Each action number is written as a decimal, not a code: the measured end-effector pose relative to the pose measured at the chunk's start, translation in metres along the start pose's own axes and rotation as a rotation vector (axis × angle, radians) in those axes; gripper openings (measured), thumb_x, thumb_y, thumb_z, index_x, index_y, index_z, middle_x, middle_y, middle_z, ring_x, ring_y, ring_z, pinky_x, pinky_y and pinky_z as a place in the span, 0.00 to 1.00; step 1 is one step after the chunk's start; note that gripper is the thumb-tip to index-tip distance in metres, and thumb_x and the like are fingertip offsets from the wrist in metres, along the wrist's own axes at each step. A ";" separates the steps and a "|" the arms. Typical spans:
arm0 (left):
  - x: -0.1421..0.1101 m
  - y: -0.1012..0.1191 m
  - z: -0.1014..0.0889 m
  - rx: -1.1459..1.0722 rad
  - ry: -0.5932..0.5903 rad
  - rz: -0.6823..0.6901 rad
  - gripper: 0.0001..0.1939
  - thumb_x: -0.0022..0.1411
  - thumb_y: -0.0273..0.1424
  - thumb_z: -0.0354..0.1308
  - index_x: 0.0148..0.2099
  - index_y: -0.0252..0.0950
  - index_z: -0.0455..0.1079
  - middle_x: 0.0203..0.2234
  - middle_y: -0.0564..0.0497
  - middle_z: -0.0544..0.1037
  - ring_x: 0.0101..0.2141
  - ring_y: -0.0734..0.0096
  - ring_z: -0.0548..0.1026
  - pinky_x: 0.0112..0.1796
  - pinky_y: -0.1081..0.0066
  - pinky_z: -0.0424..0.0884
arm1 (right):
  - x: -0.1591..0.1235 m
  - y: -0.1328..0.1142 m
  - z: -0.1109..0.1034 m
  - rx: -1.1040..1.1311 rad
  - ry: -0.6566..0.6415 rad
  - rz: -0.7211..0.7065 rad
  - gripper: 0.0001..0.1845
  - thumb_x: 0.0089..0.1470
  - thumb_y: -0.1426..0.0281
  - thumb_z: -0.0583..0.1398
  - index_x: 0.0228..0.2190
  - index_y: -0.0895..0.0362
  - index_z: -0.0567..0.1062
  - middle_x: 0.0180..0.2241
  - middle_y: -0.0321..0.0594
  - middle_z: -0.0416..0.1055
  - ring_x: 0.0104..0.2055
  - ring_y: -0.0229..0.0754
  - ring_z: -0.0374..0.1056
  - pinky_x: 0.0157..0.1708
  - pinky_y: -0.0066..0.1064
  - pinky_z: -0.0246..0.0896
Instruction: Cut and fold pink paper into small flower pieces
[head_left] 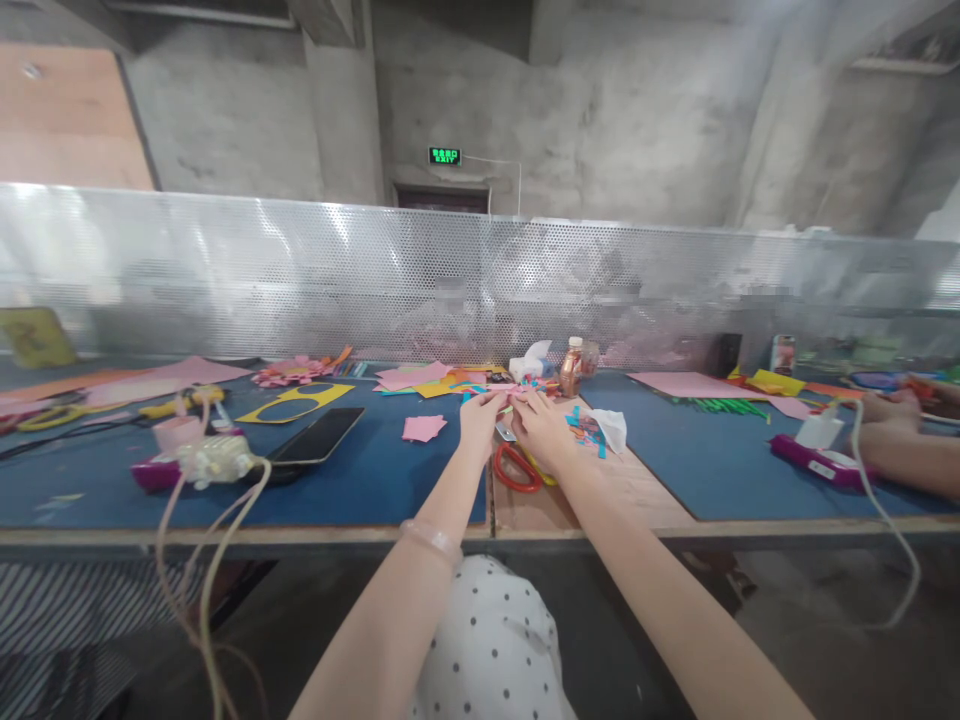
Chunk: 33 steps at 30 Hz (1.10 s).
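Above the middle of the table, my left hand [482,413] and my right hand [538,428] meet, fingers closed together on a small piece of pink paper [513,390]. Most of that piece is hidden by the fingers. Just under my right hand lie scissors with red handles [516,470] on the bare wooden strip [622,490]. A yellow handle shows partly beside them. To the left of my left hand sits a small stack of pink paper pieces [424,428]. Blue and pink paper scraps [589,428] are scattered to the right, by a crumpled white tissue [611,430].
A black phone [319,437], a glue gun [217,450] and cords occupy the left side. Yellow cut-out paper [296,403] and a pink paper flower [295,371] lie behind. A bottle [572,367] stands ahead. At far right is another person's arm [911,450].
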<state>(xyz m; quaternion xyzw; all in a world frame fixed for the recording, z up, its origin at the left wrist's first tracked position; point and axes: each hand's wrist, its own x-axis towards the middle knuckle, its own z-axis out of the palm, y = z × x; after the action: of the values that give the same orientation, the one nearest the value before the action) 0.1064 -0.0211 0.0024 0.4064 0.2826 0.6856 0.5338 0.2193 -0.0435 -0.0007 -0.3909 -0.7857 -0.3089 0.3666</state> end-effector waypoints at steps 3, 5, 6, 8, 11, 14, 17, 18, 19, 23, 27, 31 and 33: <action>0.000 0.000 0.000 0.007 -0.007 -0.002 0.11 0.38 0.31 0.62 0.28 0.31 0.71 0.25 0.48 0.75 0.29 0.71 0.72 0.32 0.72 0.66 | 0.001 -0.002 -0.003 0.098 0.019 0.014 0.14 0.51 0.75 0.49 0.38 0.59 0.70 0.39 0.46 0.66 0.43 0.45 0.59 0.46 0.38 0.54; -0.001 0.000 0.000 0.025 -0.025 -0.002 0.10 0.39 0.31 0.61 0.28 0.32 0.71 0.25 0.48 0.75 0.30 0.71 0.72 0.32 0.72 0.65 | 0.001 -0.001 -0.002 0.196 0.085 0.083 0.13 0.51 0.74 0.49 0.38 0.59 0.69 0.39 0.46 0.67 0.44 0.45 0.59 0.46 0.37 0.54; -0.002 0.001 0.000 0.035 -0.038 -0.002 0.10 0.40 0.32 0.61 0.28 0.32 0.71 0.26 0.48 0.75 0.31 0.70 0.72 0.32 0.72 0.65 | 0.001 0.000 -0.001 0.246 0.129 0.148 0.13 0.52 0.73 0.49 0.38 0.59 0.68 0.39 0.46 0.67 0.44 0.45 0.60 0.46 0.37 0.55; -0.003 0.002 0.001 0.055 -0.051 -0.006 0.10 0.40 0.32 0.61 0.28 0.33 0.72 0.27 0.48 0.76 0.32 0.70 0.72 0.32 0.73 0.65 | 0.001 0.003 0.002 0.335 0.197 0.311 0.13 0.52 0.71 0.48 0.38 0.59 0.67 0.38 0.47 0.67 0.41 0.44 0.61 0.42 0.36 0.57; -0.006 0.004 0.003 0.075 -0.046 -0.020 0.10 0.40 0.32 0.61 0.28 0.33 0.72 0.27 0.49 0.76 0.31 0.71 0.72 0.31 0.74 0.64 | 0.002 0.008 0.008 0.462 0.182 0.478 0.12 0.53 0.67 0.48 0.33 0.59 0.69 0.34 0.45 0.67 0.35 0.42 0.62 0.37 0.35 0.58; -0.008 0.006 0.005 0.061 -0.053 -0.026 0.09 0.39 0.31 0.61 0.27 0.33 0.72 0.24 0.50 0.75 0.27 0.73 0.71 0.30 0.73 0.65 | 0.003 0.007 0.010 0.623 0.118 0.553 0.13 0.52 0.64 0.49 0.30 0.58 0.69 0.31 0.42 0.68 0.34 0.41 0.63 0.36 0.33 0.58; -0.010 0.008 0.006 0.050 -0.059 -0.017 0.09 0.39 0.30 0.61 0.28 0.32 0.73 0.23 0.50 0.75 0.26 0.73 0.71 0.30 0.73 0.65 | 0.005 0.004 0.008 0.754 0.070 0.622 0.13 0.50 0.62 0.51 0.28 0.57 0.70 0.30 0.41 0.69 0.32 0.40 0.63 0.34 0.31 0.58; -0.011 0.008 0.006 0.052 -0.056 -0.014 0.09 0.39 0.30 0.61 0.28 0.32 0.73 0.23 0.50 0.75 0.27 0.73 0.71 0.30 0.73 0.65 | 0.005 0.004 0.008 0.786 0.056 0.642 0.13 0.49 0.62 0.52 0.28 0.58 0.70 0.28 0.40 0.69 0.32 0.40 0.63 0.32 0.31 0.58; -0.011 0.008 0.006 0.056 -0.053 -0.012 0.10 0.39 0.30 0.61 0.28 0.32 0.73 0.24 0.50 0.75 0.27 0.73 0.71 0.31 0.73 0.65 | 0.006 0.003 0.007 0.818 0.041 0.658 0.13 0.49 0.61 0.52 0.28 0.58 0.70 0.27 0.40 0.68 0.31 0.39 0.62 0.31 0.30 0.58; -0.009 0.007 0.005 0.071 -0.032 -0.022 0.10 0.39 0.31 0.61 0.28 0.33 0.73 0.24 0.50 0.75 0.28 0.73 0.70 0.30 0.74 0.63 | 0.006 0.004 0.007 0.944 0.005 0.688 0.14 0.48 0.59 0.54 0.27 0.58 0.70 0.24 0.38 0.67 0.26 0.37 0.61 0.25 0.28 0.57; -0.007 0.006 0.004 0.079 -0.034 -0.038 0.10 0.39 0.31 0.62 0.28 0.33 0.73 0.25 0.50 0.75 0.28 0.73 0.70 0.28 0.75 0.62 | 0.006 0.007 0.008 1.033 -0.012 0.688 0.15 0.46 0.58 0.55 0.25 0.58 0.70 0.22 0.36 0.65 0.24 0.35 0.60 0.22 0.26 0.55; -0.006 0.005 0.003 0.084 -0.035 -0.044 0.11 0.38 0.32 0.62 0.28 0.33 0.73 0.26 0.49 0.75 0.29 0.73 0.70 0.29 0.75 0.61 | 0.006 0.009 0.009 1.082 -0.020 0.721 0.15 0.44 0.58 0.57 0.25 0.58 0.69 0.21 0.35 0.64 0.24 0.34 0.59 0.21 0.25 0.55; -0.006 0.005 0.003 0.089 -0.043 -0.040 0.12 0.38 0.34 0.62 0.28 0.33 0.73 0.27 0.48 0.75 0.30 0.72 0.70 0.29 0.74 0.61 | 0.006 0.010 0.010 1.097 -0.017 0.732 0.15 0.43 0.58 0.58 0.24 0.58 0.69 0.21 0.35 0.64 0.24 0.34 0.60 0.21 0.25 0.55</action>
<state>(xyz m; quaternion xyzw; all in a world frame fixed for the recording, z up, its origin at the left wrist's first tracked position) 0.1071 -0.0283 0.0062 0.4388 0.3093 0.6525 0.5348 0.2221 -0.0283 0.0005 -0.3914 -0.6484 0.2841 0.5879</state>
